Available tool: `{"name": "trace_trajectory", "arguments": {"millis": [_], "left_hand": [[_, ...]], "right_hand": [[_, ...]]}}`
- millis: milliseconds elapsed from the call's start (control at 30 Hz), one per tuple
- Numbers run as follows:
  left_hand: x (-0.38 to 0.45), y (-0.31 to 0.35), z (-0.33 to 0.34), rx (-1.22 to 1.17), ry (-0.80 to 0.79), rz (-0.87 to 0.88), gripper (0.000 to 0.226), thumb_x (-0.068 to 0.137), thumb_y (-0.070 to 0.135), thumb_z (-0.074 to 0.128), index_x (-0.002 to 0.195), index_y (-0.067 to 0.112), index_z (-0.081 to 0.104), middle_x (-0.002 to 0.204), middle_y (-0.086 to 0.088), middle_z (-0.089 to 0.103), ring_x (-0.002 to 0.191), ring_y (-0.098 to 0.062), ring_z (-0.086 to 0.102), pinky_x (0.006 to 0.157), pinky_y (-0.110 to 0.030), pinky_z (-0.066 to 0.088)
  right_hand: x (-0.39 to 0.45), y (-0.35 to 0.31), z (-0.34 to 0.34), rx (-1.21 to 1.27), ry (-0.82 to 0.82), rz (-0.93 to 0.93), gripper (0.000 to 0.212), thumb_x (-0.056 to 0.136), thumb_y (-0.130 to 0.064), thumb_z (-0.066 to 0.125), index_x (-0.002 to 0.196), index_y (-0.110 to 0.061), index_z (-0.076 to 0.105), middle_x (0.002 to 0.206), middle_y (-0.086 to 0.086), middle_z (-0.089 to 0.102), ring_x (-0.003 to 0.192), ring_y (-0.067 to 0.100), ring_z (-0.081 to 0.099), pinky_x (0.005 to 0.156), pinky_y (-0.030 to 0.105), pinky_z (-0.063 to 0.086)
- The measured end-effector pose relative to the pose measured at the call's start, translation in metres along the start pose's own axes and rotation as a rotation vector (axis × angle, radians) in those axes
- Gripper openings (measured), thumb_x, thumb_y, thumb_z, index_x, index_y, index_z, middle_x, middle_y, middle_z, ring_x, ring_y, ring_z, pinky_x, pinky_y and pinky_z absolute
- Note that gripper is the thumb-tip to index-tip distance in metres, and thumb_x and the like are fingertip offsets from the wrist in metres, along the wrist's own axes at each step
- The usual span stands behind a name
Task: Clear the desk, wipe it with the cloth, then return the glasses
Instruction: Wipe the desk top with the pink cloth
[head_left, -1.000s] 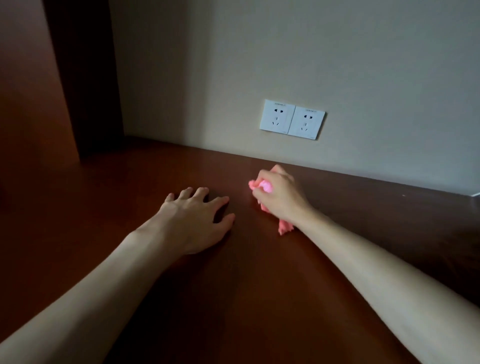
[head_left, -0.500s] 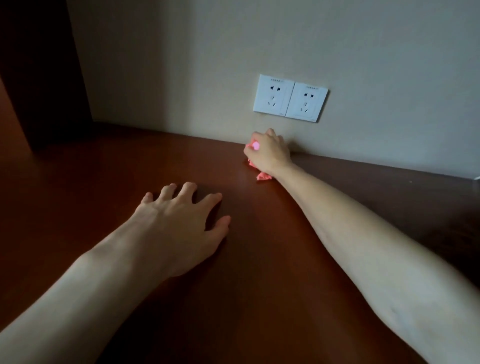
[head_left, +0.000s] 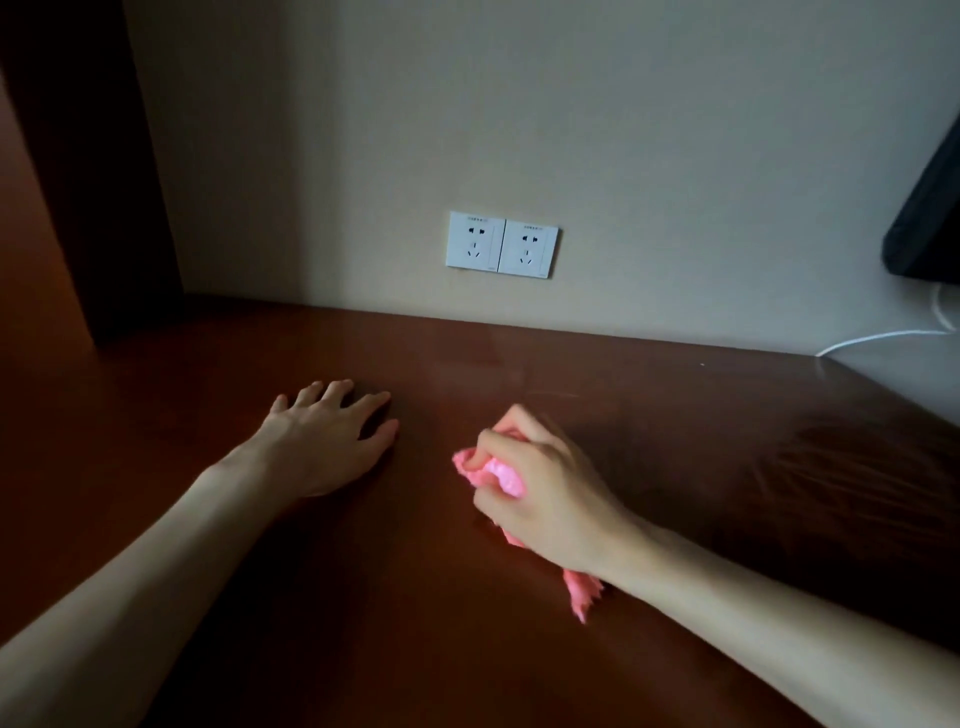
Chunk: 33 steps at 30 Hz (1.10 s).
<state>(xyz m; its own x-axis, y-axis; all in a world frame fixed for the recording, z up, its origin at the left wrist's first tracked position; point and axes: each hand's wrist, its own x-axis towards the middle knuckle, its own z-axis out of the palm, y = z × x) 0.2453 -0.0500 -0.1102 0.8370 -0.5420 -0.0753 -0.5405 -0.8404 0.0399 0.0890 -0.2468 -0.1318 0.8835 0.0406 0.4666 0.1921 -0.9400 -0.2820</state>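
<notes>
My right hand (head_left: 545, 493) is closed around a crumpled pink cloth (head_left: 496, 473) and presses it on the dark reddish-brown desk (head_left: 519, 364). A corner of the cloth sticks out under my wrist. My left hand (head_left: 327, 441) lies flat on the desk to the left of the cloth, fingers spread, holding nothing. No glasses are in view.
A double white wall socket (head_left: 501, 244) sits on the beige wall just above the desk's back edge. A dark wooden panel (head_left: 88, 182) stands at the far left. At the right edge hang a dark screen (head_left: 930, 218) and a white cable (head_left: 883, 338).
My right hand has pulled the cloth back from the wall under the socket toward me and a little to the right. My left hand has stayed flat in place.
</notes>
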Motion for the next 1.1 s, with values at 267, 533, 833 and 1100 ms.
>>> {"name": "trace_trajectory", "arguments": {"millis": [267, 533, 833, 1100], "left_hand": [[0.005, -0.001, -0.001, 0.016, -0.038, 0.023, 0.066, 0.097, 0.071, 0.014, 0.158, 0.046, 0.007, 0.168, -0.004, 0.006, 0.154, -0.031, 0.007, 0.123, -0.056, 0.014], [0.011, -0.006, 0.005, 0.057, 0.007, 0.047, 0.067, 0.095, 0.072, 0.009, 0.157, 0.046, 0.002, 0.168, -0.002, 0.003, 0.154, -0.031, 0.005, 0.123, -0.055, 0.015], [0.012, -0.005, 0.011, 0.075, 0.049, 0.053, 0.067, 0.094, 0.071, 0.005, 0.156, 0.045, -0.001, 0.167, -0.002, 0.004, 0.154, -0.031, 0.006, 0.122, -0.055, 0.017], [0.003, 0.001, -0.003, 0.057, -0.018, 0.036, 0.066, 0.098, 0.069, 0.013, 0.158, 0.044, 0.005, 0.167, -0.005, 0.009, 0.153, -0.033, 0.012, 0.121, -0.055, 0.020]], "right_hand": [[0.096, 0.059, 0.042, -0.127, 0.109, 0.171, 0.015, 0.089, -0.039, 0.063, 0.090, -0.024, 0.062, 0.097, -0.004, 0.050, 0.092, 0.026, 0.058, 0.073, 0.036, 0.049], [0.233, 0.146, 0.079, -0.299, 0.089, 0.433, 0.026, 0.096, -0.036, 0.051, 0.109, -0.019, 0.065, 0.121, 0.013, 0.054, 0.114, 0.039, 0.051, 0.091, 0.037, 0.046], [0.267, 0.174, 0.084, -0.374, 0.056, 0.486, 0.034, 0.097, -0.039, 0.051, 0.120, -0.017, 0.061, 0.129, 0.017, 0.051, 0.121, 0.043, 0.048, 0.097, 0.041, 0.043], [0.152, 0.107, 0.048, -0.238, 0.078, 0.291, 0.019, 0.093, -0.036, 0.060, 0.102, -0.020, 0.063, 0.109, 0.005, 0.051, 0.110, 0.034, 0.051, 0.084, 0.037, 0.045]]}}
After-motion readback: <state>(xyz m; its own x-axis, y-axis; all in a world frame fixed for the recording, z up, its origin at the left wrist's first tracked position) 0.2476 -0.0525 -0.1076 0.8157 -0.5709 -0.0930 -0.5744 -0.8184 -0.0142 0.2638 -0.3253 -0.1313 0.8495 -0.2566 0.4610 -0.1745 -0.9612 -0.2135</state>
